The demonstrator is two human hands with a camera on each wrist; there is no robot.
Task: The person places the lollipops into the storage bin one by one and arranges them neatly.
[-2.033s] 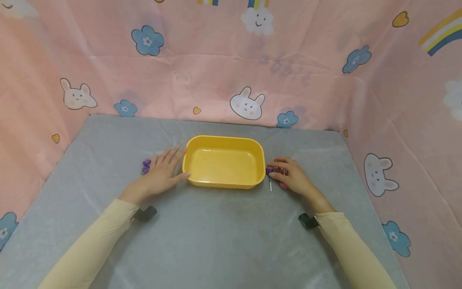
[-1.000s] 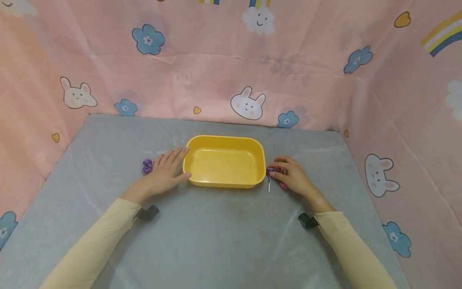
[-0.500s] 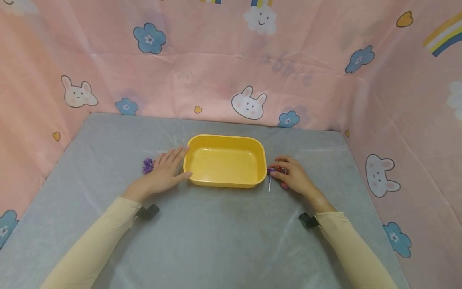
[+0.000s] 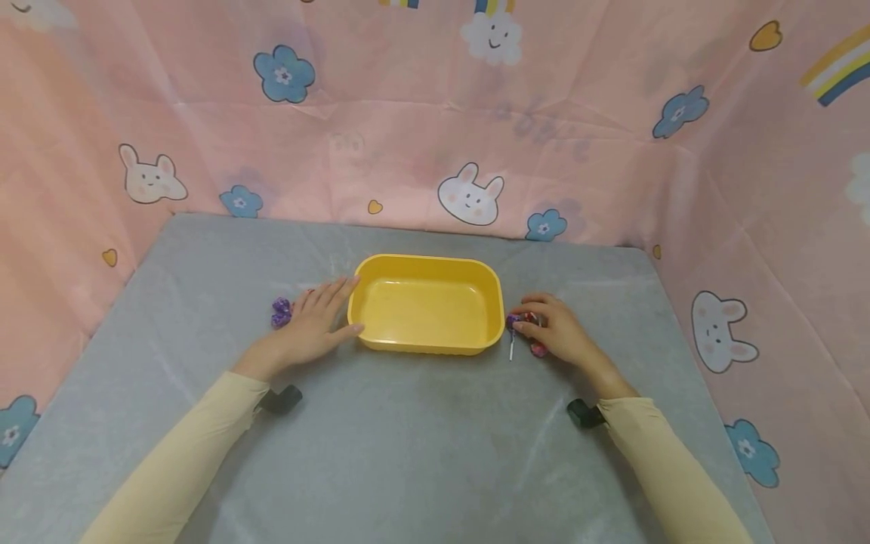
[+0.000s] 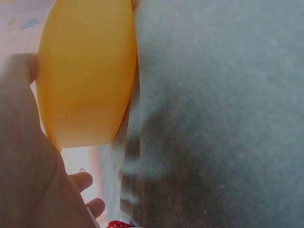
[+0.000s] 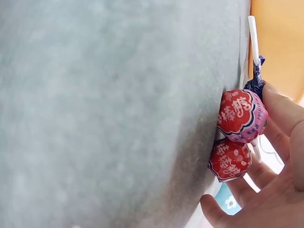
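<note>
Purple-wrapped sweets (image 4: 282,313) are lying beside the left hand (image 4: 306,321), whose relaxed fingers are touching the left end of the yellow tub (image 4: 425,350) near the grey table's (image 4: 408,438) far edge. Just right of the tub, the right hand (image 4: 563,332) is gripping a purple-wrapped lollipop (image 6: 255,84) between thumb and fingers; presumably light, hard, slick, best taken by the stick (image 6: 253,40); red-wrapped lollipops (image 6: 236,116) are lying nearer the palm.

Muted light, faint glints in the yellow tray (image 4: 427,308), soft shadows, hazy left-wrist view
</note>
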